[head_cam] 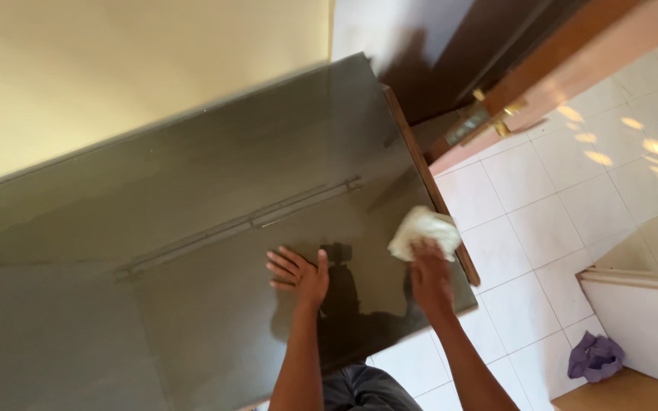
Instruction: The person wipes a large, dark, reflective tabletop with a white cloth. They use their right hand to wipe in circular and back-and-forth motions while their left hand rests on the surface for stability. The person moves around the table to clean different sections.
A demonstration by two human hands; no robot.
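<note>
While our left hand (301,274) lies flat, grip wide, on the dark glass table (192,228), our right hand (429,275) grips a white cloth (423,232) near its edge.

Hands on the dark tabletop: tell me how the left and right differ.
The left hand lies flat and empty, fingers spread on the glossy dark tabletop; the right hand presses a crumpled white cloth against it. The left hand sits further in from the edge, while the right hand works beside the wooden edge. Both are bare and rest on the tabletop.
</note>
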